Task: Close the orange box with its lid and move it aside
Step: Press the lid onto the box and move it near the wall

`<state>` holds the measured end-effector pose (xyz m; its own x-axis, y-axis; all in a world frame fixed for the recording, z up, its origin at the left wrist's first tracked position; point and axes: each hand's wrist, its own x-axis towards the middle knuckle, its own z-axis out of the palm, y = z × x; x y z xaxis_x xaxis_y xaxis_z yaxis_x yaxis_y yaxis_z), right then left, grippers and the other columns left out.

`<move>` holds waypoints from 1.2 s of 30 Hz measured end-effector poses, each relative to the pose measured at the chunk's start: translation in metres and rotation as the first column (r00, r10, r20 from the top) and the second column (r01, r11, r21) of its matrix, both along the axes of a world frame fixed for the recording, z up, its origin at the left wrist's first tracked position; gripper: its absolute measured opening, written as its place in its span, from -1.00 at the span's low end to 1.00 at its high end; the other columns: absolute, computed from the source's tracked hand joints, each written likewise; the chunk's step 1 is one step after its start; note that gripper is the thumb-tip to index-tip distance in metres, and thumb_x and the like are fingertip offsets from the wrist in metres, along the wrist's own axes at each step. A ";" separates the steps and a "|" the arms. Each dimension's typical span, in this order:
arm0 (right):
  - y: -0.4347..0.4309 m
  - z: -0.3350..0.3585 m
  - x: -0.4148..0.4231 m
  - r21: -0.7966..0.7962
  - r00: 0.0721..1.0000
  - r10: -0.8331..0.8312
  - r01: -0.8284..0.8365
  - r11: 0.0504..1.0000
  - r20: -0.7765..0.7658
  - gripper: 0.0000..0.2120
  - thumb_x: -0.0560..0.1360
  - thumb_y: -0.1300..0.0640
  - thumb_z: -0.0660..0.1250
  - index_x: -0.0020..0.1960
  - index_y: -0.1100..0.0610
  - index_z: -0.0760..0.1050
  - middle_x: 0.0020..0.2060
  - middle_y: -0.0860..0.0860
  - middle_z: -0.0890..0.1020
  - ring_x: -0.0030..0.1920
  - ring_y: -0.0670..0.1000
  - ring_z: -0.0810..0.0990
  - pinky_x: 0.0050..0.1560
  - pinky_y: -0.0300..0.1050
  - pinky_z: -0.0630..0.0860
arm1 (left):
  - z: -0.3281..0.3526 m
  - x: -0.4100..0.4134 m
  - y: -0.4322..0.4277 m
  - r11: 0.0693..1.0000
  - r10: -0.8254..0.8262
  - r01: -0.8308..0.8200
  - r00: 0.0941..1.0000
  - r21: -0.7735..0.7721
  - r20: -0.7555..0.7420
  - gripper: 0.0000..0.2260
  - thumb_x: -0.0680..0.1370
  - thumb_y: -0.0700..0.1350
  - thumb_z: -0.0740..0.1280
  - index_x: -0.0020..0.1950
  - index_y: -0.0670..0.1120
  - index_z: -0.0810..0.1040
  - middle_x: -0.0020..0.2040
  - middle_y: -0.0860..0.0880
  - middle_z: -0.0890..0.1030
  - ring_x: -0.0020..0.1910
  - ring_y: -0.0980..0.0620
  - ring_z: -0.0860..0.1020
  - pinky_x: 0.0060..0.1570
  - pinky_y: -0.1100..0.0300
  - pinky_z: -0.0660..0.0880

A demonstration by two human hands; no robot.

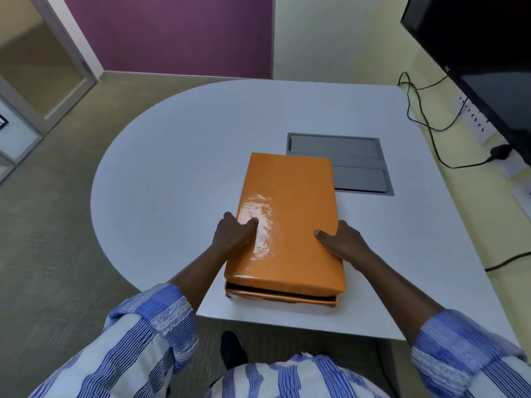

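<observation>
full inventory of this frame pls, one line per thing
lid: 1, orange, glossy, on the box, not fully down at the near end
orange box: 1, under the lid, near table edge
table: 1, pale grey, rounded left end
hatch panel: 1, grey, set in the table behind the box
monitor: 1, black, upper right
cables: black, several, right of table
power strip: 1, white, right wall
sleeves: 2, blue-white striped
left hand: on lid's left edge
right hand: on lid's right edge
</observation>
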<state>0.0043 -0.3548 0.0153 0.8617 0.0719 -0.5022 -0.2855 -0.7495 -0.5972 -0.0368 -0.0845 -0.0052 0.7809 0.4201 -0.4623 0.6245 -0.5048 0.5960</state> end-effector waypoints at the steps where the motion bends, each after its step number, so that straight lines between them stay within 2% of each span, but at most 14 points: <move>1: -0.002 -0.001 -0.004 0.003 1.000 0.006 -0.006 1.000 -0.006 -0.26 0.50 -0.27 0.32 0.50 0.13 0.23 0.38 0.13 0.50 0.29 0.19 0.53 0.22 0.11 0.53 | -0.002 -0.006 0.000 1.000 -0.010 0.010 1.000 -0.005 -0.001 -0.27 0.52 0.31 0.31 0.49 -0.16 0.28 0.41 -0.19 0.50 0.29 -0.23 0.56 0.22 -0.12 0.57; 8: -0.009 -0.005 -0.033 0.057 0.996 0.029 -0.024 0.998 -0.085 -0.11 0.44 -0.31 0.37 0.56 0.04 0.05 0.45 0.09 0.41 0.33 0.19 0.50 0.18 0.11 0.54 | -0.011 -0.037 0.004 0.996 -0.049 0.048 0.999 -0.079 -0.020 -0.25 0.49 0.36 0.33 0.46 -0.12 0.26 0.39 -0.16 0.50 0.25 -0.22 0.58 0.11 -0.07 0.59; 11: -0.008 -0.006 -0.044 0.071 0.993 0.052 -0.045 0.996 -0.104 0.06 0.36 -0.32 0.45 0.57 0.01 -0.12 0.48 0.08 0.35 0.36 0.21 0.47 0.16 0.12 0.52 | -0.009 -0.045 0.003 0.979 -0.134 0.128 0.991 -0.157 -0.024 -0.09 0.34 0.43 0.42 0.50 -0.03 0.19 0.43 -0.10 0.46 0.29 -0.20 0.56 0.02 0.02 0.59; 14: -0.006 -0.006 -0.049 0.027 0.984 0.103 -0.100 0.995 -0.148 0.29 0.28 -0.30 0.52 0.56 0.00 -0.38 0.53 0.09 0.24 0.43 0.22 0.39 0.26 0.14 0.46 | -0.004 -0.049 0.001 0.940 -0.277 0.264 0.960 -0.217 -0.033 0.12 0.18 0.41 0.54 0.57 0.07 0.06 0.50 -0.05 0.37 0.39 -0.17 0.48 0.24 -0.12 0.57; 17: -0.005 -0.006 -0.049 -0.028 0.972 0.142 -0.150 0.988 -0.189 0.40 0.23 -0.30 0.55 0.52 0.00 -0.51 0.57 0.10 0.16 0.47 0.23 0.33 0.35 0.18 0.40 | -0.003 -0.053 0.002 0.926 -0.337 0.320 0.939 -0.198 -0.060 0.22 0.15 0.34 0.59 0.59 0.07 -0.07 0.54 -0.05 0.27 0.44 -0.17 0.42 0.32 -0.18 0.52; 20: -0.003 -0.007 -0.051 -0.067 0.965 0.146 -0.164 0.984 -0.216 0.43 0.22 -0.30 0.56 0.50 -0.02 -0.57 0.58 0.12 0.14 0.46 0.26 0.33 0.30 0.18 0.44 | -0.004 -0.059 0.002 0.916 -0.371 0.354 0.926 -0.188 -0.063 0.26 0.19 0.29 0.61 0.60 0.05 -0.17 0.56 -0.06 0.25 0.46 -0.19 0.40 0.35 -0.20 0.49; 23: 0.000 -0.009 -0.054 -0.068 0.966 0.140 -0.158 0.985 -0.218 0.43 0.24 -0.28 0.56 0.48 -0.03 -0.60 0.58 0.13 0.14 0.46 0.27 0.34 0.33 0.19 0.42 | -0.006 -0.062 0.002 0.911 -0.377 0.365 0.926 -0.192 -0.031 0.23 0.24 0.24 0.62 0.60 0.03 -0.18 0.57 -0.06 0.25 0.47 -0.18 0.39 0.37 -0.20 0.46; 25: 0.000 -0.010 -0.054 -0.075 0.964 0.155 -0.174 0.982 -0.216 0.43 0.24 -0.29 0.56 0.47 -0.01 -0.62 0.58 0.14 0.14 0.47 0.26 0.34 0.37 0.20 0.39 | -0.005 -0.063 0.001 0.914 -0.375 0.365 0.926 -0.178 -0.031 0.28 0.20 0.28 0.60 0.60 0.02 -0.22 0.58 -0.07 0.25 0.49 -0.19 0.38 0.39 -0.22 0.44; 30: -0.006 -0.008 -0.053 -0.089 0.942 0.233 -0.261 0.961 -0.241 0.48 0.20 -0.33 0.55 0.42 -0.03 -0.69 0.58 0.13 0.15 0.46 0.24 0.36 0.38 0.20 0.42 | -0.012 -0.067 0.002 0.910 -0.404 0.390 0.910 -0.141 -0.096 0.47 0.09 0.41 0.53 0.54 0.05 -0.53 0.63 -0.13 0.12 0.56 -0.23 0.24 0.47 -0.25 0.32; 36: -0.004 -0.013 -0.054 -0.165 0.932 0.255 -0.302 0.939 -0.257 0.48 0.21 -0.33 0.56 0.42 -0.01 -0.69 0.56 0.15 0.19 0.45 0.24 0.38 0.41 0.22 0.37 | -0.019 -0.074 0.005 0.891 -0.453 0.448 0.883 -0.065 -0.121 0.49 0.11 0.41 0.57 0.50 0.09 -0.59 0.59 -0.21 0.15 0.52 -0.27 0.30 0.45 -0.21 0.37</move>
